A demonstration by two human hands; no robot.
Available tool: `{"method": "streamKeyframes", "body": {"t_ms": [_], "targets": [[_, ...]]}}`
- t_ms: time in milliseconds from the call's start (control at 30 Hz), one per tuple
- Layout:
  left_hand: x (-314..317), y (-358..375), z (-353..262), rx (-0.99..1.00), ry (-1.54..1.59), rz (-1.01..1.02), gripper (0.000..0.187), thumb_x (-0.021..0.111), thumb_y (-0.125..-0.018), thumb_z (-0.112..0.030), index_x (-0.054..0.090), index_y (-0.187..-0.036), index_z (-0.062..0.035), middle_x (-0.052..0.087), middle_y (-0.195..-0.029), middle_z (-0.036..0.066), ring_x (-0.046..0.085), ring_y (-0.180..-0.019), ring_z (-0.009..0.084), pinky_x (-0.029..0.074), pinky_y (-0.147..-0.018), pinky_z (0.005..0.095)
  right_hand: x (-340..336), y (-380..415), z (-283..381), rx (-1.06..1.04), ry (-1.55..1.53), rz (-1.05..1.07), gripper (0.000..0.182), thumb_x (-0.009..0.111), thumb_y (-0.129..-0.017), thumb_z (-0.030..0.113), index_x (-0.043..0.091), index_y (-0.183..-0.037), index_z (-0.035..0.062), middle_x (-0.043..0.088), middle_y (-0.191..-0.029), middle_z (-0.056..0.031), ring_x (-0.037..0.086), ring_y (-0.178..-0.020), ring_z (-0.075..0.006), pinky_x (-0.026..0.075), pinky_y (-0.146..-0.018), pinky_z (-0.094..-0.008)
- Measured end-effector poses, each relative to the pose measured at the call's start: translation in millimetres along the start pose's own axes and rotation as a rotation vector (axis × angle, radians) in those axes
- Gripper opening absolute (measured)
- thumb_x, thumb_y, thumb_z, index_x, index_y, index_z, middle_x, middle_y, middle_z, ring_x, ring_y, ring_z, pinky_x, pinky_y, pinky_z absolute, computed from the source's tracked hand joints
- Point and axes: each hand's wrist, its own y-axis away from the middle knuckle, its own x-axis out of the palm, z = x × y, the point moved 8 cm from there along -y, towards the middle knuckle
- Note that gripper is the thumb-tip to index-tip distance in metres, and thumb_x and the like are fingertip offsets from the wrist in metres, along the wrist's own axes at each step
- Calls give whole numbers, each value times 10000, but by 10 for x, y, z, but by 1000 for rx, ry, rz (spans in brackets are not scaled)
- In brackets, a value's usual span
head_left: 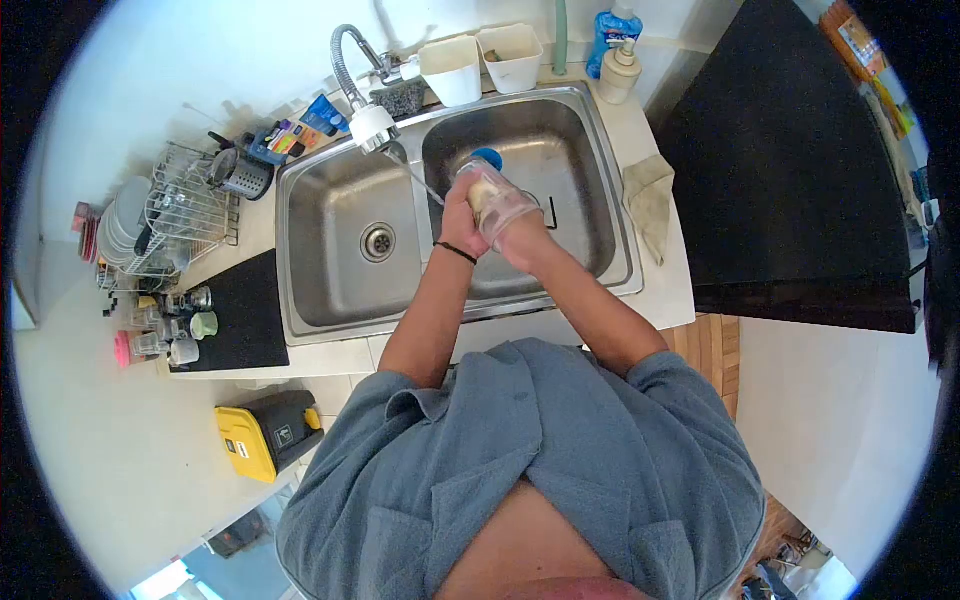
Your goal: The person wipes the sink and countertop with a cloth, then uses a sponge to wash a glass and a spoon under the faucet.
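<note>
Over the right basin (590, 200) of the sink, my left hand (461, 218) is wrapped around a clear container (505, 208), tilted with its mouth toward me. My right hand (522, 241) reaches into that mouth. Through the clear wall something pale yellowish shows near my right fingertips; its kind and my exact finger grip are blurred. Just beyond the container a round blue thing (487, 157) shows, partly hidden. From the faucet head (373, 128) a thin stream of water runs down beside my left hand.
The left basin (330, 240) has a drain. Behind the sink stand white holders (451, 70) and a soap dispenser (620, 72). A grey cloth (649, 205) lies at the right edge. Left are a dish rack (190, 205), a black mat (242, 315) and several small jars.
</note>
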Motion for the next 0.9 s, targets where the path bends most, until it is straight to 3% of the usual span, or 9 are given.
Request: {"method": "streamKeyframes", "body": {"t_ms": [67, 267, 367, 400, 500, 633, 700, 833, 900], "targets": [[25, 11, -26, 46, 55, 38, 432, 644, -865, -355, 576, -1128, -19, 661, -1008, 171, 658, -919, 327, 538, -881, 475, 20, -32, -495, 113, -988, -133, 404, 582, -905, 112, 535, -1299, 39, 616, -1206, -118, 617, -1069, -260, 517, -891, -358], [59, -60, -193, 161, 66, 29, 399, 627, -867, -368, 589, -1099, -45, 667, -997, 141, 660, -917, 304, 540, -853, 454, -428, 699, 114, 150, -501, -290, 397, 604, -886, 62, 569, -1280, 43, 623, -1177, -114, 624, -1025, -199, 517, -868, -305], [24, -104, -104, 129, -21, -32, 279, 639, -876, -309, 614, -1038, -84, 668, -952, 97, 659, -867, 256, 548, -783, 427, -706, 727, 687, -266, 75, -446, 414, 612, -852, 40, 565, -1263, 24, 596, -1236, -145, 599, -1088, -221, 501, -899, -319], [37, -133, -41, 143, -71, -54, 266, 641, -879, -307, 616, -1031, -90, 668, -943, 90, 659, -860, 248, 548, -766, 422, -626, 728, 969, -489, 369, -428, 394, 607, -818, 36, 582, -1211, 23, 583, -1258, -191, 610, -1082, -302, 502, -918, -386], [91, -152, 77, 155, -74, -24, 238, 659, -877, -294, 610, -1006, -100, 658, -908, 66, 656, -818, 225, 547, -715, 394, -213, 525, 884, -690, 901, -277, 398, 594, -794, 40, 596, -1192, 57, 562, -1271, -222, 596, -1069, -389, 482, -950, -448], [231, -86, 4, 165, -127, -15, 244, 679, -868, -304, 596, -1005, -119, 646, -897, 47, 651, -799, 216, 551, -720, 374, -125, 742, 790, -830, 1059, -307, 353, 527, -849, 74, 599, -1194, 98, 551, -1290, -218, 583, -1036, -424, 478, -920, -488], [213, -47, -31, 270, -357, -94, 271, 667, -872, -356, 597, -1003, -129, 643, -916, 45, 646, -855, 212, 550, -773, 374, -391, 490, 576, -511, 832, -319, 351, 514, -871, 89, 602, -1210, 95, 574, -1269, -195, 595, -1049, -372, 484, -909, -461], [261, -23, 148, 72, -119, 32, 318, 638, -872, -374, 610, -1056, -117, 663, -934, 69, 656, -889, 244, 557, -792, 392, -670, 9, 328, 77, 78, -133, 365, 497, -902, 121, 603, -1248, 78, 622, -1194, -144, 608, -1044, -268, 488, -890, -385], [402, 21, 70, 44, -11, 81, 337, 617, -877, -385, 617, -1071, -110, 672, -953, 80, 658, -909, 260, 561, -804, 398, -656, 68, 243, 24, -233, -196, 368, 509, -901, 131, 603, -1252, 67, 631, -1171, -131, 613, -1002, -240, 494, -861, -360]]}}
